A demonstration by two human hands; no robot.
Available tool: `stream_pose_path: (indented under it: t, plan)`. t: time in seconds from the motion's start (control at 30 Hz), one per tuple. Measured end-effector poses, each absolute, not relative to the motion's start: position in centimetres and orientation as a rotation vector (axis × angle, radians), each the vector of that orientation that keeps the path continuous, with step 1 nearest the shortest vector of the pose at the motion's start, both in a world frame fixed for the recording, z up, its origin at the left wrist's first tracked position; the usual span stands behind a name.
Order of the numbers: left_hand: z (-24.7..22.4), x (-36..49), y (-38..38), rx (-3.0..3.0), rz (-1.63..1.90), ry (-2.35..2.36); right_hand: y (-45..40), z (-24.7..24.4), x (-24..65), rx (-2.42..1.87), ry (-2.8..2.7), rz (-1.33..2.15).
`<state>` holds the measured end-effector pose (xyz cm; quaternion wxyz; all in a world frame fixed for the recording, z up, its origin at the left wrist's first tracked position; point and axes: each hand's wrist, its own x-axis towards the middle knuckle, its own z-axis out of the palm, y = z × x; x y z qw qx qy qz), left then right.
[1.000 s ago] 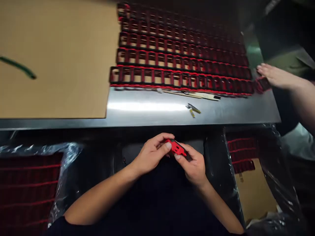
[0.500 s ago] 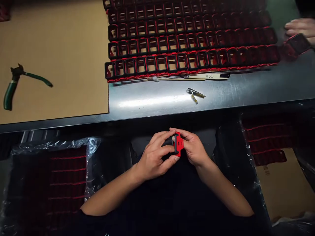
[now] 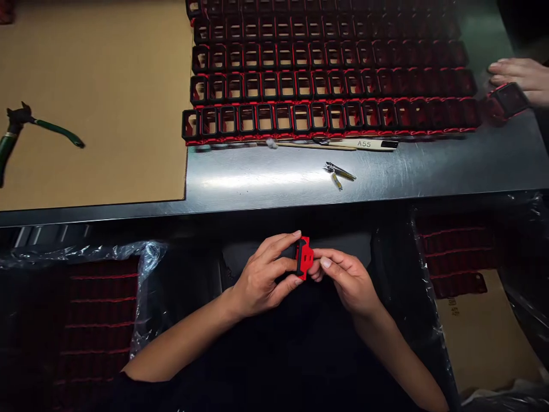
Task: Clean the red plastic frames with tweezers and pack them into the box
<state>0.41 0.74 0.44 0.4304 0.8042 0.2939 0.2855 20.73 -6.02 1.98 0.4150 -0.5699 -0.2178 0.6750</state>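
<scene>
My left hand [image 3: 261, 274] grips a small red and black plastic frame [image 3: 305, 258] on edge, over my lap below the table. Its thumb and fingers hold the black side and ends, and the red side faces right. Close on the right is my right hand [image 3: 349, 280], with its fingers curled and the thumb pressed towards them. Its index fingertip reaches the red side of the frame. Whether anything small sits between those fingers is hidden.
Rows of like red and black frames [image 3: 283, 118] stand on the metal table [image 3: 257, 189]. Small nippers [image 3: 338, 173], an A55-marked stick [image 3: 373, 145] and green-handled pliers [image 3: 43, 126] on cardboard [image 3: 107, 103] lie nearby. Plastic-lined boxes [image 3: 150, 257] flank me. Another person's hand [image 3: 521, 80] is far right.
My right hand has drawn back to the right from the frame, its thumb now off it. My left hand still holds the frame, slightly lower and further left in view. The whole view has shifted a little.
</scene>
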Motion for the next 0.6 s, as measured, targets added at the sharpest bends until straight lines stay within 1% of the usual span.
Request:
stream_pose_path:
  t: [0.3,0.6]
  plan:
    - [0.5,0.4,0.6,1.983,0.723,0.75,-5.6,3.1,20.5,-1.335,-0.645,1.696]
    - [0.7,0.6,0.3,1.951,0.735,0.727,-5.0,2.3,20.0,-1.37,-0.518,1.718]
